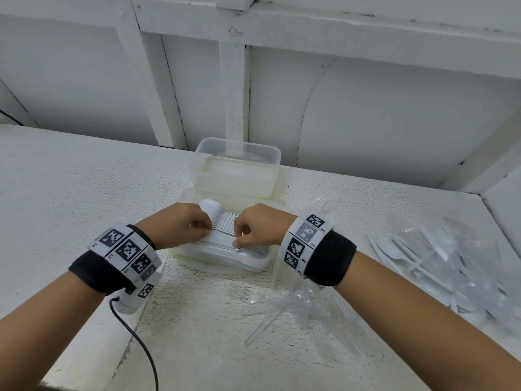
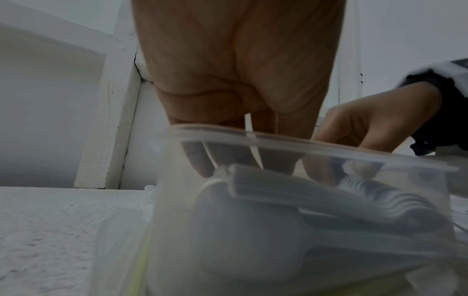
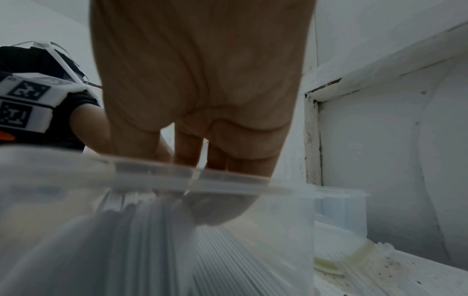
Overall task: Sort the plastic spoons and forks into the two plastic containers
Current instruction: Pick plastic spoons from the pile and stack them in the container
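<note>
A clear plastic container [image 1: 255, 268] stands in the middle of the white table, with a nested stack of white spoons [image 1: 224, 221] lying in it. My left hand [image 1: 207, 225] pinches the stack near the bowls, and my right hand [image 1: 238, 235] pinches its handles. In the left wrist view my left hand [image 2: 240, 160] reaches down past the container rim [image 2: 303, 143] onto the stack of spoons [image 2: 291, 192]. In the right wrist view my right hand [image 3: 192, 192] reaches behind the rim [image 3: 177, 176], thumb on the spoon handles [image 3: 142, 230]. A second clear container [image 1: 239, 153] stands just behind, holding no cutlery that I can see.
Loose clear forks [image 1: 315, 309] lie under and in front of my right forearm. A heap of white spoons and clear cutlery [image 1: 423, 258] sits at the right near the side wall. A black cable [image 1: 141, 348] hangs off my left wrist. A white panelled wall closes the back.
</note>
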`<act>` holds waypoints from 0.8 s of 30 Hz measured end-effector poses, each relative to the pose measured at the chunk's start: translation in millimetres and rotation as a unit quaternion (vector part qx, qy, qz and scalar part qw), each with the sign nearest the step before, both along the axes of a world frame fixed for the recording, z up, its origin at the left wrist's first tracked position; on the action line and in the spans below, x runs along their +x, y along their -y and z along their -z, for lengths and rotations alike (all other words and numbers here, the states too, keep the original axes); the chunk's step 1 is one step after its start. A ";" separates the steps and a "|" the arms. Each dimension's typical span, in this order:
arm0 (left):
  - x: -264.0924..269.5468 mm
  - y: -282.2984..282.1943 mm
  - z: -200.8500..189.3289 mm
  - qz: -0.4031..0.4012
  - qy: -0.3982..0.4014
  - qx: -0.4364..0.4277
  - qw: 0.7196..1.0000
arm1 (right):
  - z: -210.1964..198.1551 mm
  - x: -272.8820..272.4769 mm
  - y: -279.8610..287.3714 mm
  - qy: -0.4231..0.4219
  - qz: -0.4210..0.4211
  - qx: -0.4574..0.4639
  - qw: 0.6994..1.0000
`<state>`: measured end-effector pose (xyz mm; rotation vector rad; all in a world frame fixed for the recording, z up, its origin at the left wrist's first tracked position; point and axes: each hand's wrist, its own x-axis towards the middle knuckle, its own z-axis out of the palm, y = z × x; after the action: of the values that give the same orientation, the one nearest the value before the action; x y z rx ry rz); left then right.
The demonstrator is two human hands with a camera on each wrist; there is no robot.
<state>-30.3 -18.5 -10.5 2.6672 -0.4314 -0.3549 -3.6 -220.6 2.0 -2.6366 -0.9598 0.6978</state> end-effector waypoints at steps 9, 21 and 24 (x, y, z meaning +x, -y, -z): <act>-5.9 1.2 -3.7 -0.006 -0.012 0.005 1.000 | -1.1 -5.8 2.1 0.016 -0.036 -0.064 0.997; -0.4 4.9 -8.1 -0.009 -0.044 0.038 0.998 | -0.9 -5.2 1.2 0.026 -0.016 -0.039 0.999; 0.2 4.8 -8.1 -0.004 -0.048 0.045 0.998 | -2.3 -4.1 3.0 0.010 -0.008 -0.024 1.000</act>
<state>-30.1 -23.3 -2.4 2.7250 -0.3836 -0.5084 -7.7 -223.7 4.3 -2.6844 -0.9837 0.7085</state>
